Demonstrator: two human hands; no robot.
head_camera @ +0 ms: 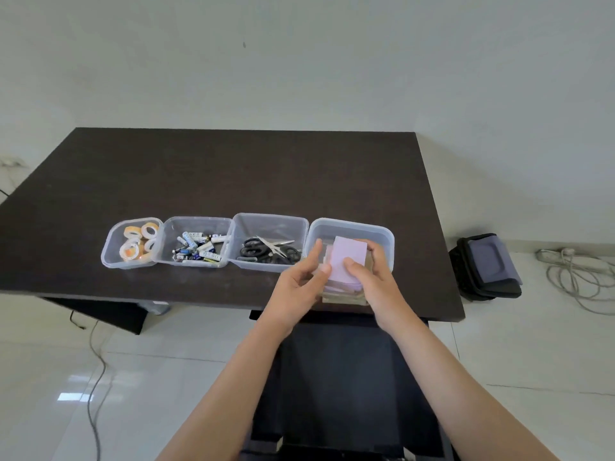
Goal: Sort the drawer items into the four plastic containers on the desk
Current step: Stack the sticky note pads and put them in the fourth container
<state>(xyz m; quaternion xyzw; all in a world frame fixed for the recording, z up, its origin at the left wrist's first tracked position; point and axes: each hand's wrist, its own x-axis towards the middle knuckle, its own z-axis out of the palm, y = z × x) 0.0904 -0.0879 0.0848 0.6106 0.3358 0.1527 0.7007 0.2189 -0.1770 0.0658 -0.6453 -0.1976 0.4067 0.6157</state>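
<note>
While tape rolls [138, 242], batteries [198, 248] and scissors [271, 250] fill three tubs, both hands grip a lilac pad.
Left hand [301, 287] pinches the lilac pad [344, 261] at its left edge, right hand [372, 276] clasps its right, over the rightmost container [382, 232]; battery labels are unreadable.

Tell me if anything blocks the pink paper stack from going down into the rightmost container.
Nothing visible does. Both the left hand and right hand hold the pink paper stack over the open rightmost container, which already holds some paper.
</note>
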